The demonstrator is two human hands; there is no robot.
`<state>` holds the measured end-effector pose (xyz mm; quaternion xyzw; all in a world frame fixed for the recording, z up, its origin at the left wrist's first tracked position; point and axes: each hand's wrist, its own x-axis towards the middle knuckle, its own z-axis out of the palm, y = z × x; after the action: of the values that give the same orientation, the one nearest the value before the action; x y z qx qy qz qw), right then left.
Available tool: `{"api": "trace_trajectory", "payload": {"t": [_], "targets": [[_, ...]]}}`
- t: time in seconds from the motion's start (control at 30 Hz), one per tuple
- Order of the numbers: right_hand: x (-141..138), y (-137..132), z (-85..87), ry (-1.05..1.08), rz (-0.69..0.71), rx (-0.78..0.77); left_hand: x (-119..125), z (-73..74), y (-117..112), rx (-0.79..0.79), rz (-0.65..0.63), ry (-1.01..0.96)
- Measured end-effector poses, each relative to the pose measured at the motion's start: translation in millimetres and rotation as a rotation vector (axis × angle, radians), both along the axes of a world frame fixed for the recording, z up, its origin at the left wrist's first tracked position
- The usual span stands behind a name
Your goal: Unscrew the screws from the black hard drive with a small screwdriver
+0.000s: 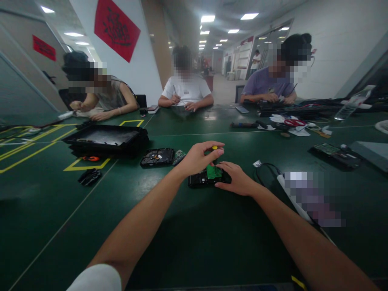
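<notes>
A screwdriver (215, 148) with a yellow top stands roughly upright in the fingers of my left hand (197, 158). Its lower end is over the green circuit board (214, 172) of a black hard drive (196, 180); the tip's exact contact is too small to make out. My right hand (239, 178) grips the drive at its right end, thumb on the near edge and fingers across the top. Left of my hands lie a second black hard drive (157, 157) and a small loose circuit board (178, 157), both apart from me.
Stacked black trays (106, 139) stand at left, with an orange-handled tool (91, 158) and a black piece (89, 176) before them. A white power strip (292, 196), another drive-like device (335, 156) and a bottle (353, 106) are at right. Three people sit across the table.
</notes>
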<state>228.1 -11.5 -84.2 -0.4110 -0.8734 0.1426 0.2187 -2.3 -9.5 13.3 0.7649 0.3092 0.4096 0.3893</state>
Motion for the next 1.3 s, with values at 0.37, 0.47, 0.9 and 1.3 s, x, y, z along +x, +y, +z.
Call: {"api": "trace_trajectory", "payload": {"t": [0.37,0.47,0.9,1.3], "targets": [[0.3,-0.5,-1.2,0.0,0.009,-0.007,0.0,-5.2,5.1,-0.155,-0.06,-0.18],[0.0,-1.4,0.0,0.01,0.003,-0.005,-0.3,-5.8,5.4,-0.169,-0.108,-0.216],[0.3,-0.2,-1.6,0.029,0.019,-0.026,-2.8,-4.6,3.1,0.073,0.067,0.037],[0.6,-3.4,5.5,0.123,0.045,-0.055,-0.8,-2.4,1.3,0.167,0.176,0.075]]}}
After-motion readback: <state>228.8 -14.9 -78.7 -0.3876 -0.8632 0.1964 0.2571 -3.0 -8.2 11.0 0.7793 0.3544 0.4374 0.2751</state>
